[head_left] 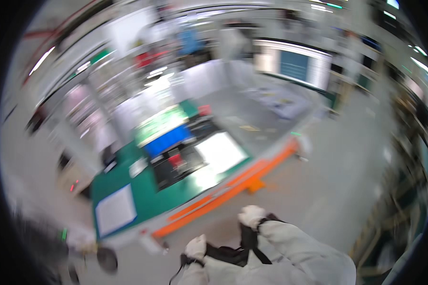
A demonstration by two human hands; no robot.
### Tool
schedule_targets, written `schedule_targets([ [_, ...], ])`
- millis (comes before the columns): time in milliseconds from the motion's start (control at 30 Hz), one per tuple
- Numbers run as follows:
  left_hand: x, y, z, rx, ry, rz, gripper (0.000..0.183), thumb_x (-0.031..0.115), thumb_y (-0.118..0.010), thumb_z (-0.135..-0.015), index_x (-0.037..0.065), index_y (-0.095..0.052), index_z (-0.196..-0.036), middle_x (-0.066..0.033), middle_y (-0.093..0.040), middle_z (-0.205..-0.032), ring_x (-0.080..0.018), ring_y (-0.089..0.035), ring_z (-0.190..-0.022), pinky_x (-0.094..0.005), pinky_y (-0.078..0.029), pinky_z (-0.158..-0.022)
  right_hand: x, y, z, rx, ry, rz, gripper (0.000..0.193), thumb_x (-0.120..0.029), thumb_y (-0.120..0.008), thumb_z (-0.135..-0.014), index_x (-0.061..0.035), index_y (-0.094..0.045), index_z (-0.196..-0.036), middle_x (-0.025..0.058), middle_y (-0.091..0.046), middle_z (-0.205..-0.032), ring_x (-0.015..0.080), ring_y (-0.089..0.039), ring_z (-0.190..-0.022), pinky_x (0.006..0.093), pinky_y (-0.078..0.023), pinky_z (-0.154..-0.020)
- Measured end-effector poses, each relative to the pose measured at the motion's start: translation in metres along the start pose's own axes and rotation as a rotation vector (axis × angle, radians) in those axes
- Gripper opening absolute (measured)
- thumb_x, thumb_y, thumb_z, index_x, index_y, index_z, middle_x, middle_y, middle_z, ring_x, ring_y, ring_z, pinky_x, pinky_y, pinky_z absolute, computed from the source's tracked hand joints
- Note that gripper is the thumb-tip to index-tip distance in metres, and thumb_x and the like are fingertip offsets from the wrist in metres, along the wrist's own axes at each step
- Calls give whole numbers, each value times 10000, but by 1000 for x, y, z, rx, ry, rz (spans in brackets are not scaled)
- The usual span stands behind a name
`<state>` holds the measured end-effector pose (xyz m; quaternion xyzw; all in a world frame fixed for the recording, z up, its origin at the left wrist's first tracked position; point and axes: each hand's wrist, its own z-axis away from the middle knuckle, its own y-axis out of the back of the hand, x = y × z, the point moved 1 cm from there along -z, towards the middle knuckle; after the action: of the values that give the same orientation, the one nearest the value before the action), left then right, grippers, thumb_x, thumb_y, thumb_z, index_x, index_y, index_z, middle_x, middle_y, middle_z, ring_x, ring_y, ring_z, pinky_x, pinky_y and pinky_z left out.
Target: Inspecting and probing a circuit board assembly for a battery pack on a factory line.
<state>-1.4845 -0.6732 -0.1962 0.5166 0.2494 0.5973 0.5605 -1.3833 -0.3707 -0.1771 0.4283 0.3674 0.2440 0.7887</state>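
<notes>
Both hands are in white gloves or coverings, low in the head view in front of my body. My right hand (252, 216) is closed on a black fabric strap (248, 237) that hangs from it. My left hand (196, 247), lower and further left, is closed at the other end of the black fabric. Its fingers are blurred, so the exact grip is hard to see. Dark bands circle both wrists, and a thin cord hangs by the left one. White sleeves cover my arms.
Ahead stands a workbench with a green mat (142, 190) and an orange front edge (233, 185). On it are a white sheet (115, 210), a blue box (167, 141) and a black tray (164, 178). A monitor (295, 64) stands behind. Grey floor (337, 156) runs along the right.
</notes>
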Motion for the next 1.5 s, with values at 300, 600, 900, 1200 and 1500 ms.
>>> schedule_targets([
  [300,-22,-31,-68,-84,-160,-234,652,520,-340,-1036,-2,-728,-1080,-270,-700,-1135,-463,-648,-1093,-531,-494,-966,3,-20,10,231,-9,57,405,-384,-648,-887,-74,-668,-1147,136,-568,-1287,313,-543,-1219,485,-467,-949],
  [600,-4,-10,-63,-66,-92,-163,656,519,-377,-1006,-36,-718,-1081,-284,-698,-1110,-461,-636,-1119,-518,-478,-972,1,-16,10,219,17,52,420,-388,-680,-873,-74,-665,-1151,129,-573,-1244,309,-569,-1169,471,-478,-892],
  [900,-2,-23,-64,45,-137,-141,590,516,-403,-1018,38,-736,-1106,-236,-718,-1008,-404,-657,-972,-492,-494,-883,-4,-13,18,135,52,142,443,-419,-669,-888,-94,-679,-1189,115,-618,-1244,298,-545,-1228,481,-446,-960],
  [1200,5,-12,-25,63,-132,199,550,424,-528,-942,-15,-657,-1247,-283,-684,-1173,-433,-662,-1094,-494,-501,-964,-11,3,38,166,115,209,362,-364,-563,-853,-98,-752,-1010,134,-682,-1137,335,-595,-1154,512,-481,-934],
  [1500,16,1,15,97,-180,-162,426,481,-511,-933,212,-769,-1138,-44,-714,-1204,-250,-598,-1232,-473,-428,-1059,-12,-16,26,171,236,177,398,-399,-644,-852,-100,-748,-1094,119,-652,-1245,313,-544,-1253,434,-469,-1047],
])
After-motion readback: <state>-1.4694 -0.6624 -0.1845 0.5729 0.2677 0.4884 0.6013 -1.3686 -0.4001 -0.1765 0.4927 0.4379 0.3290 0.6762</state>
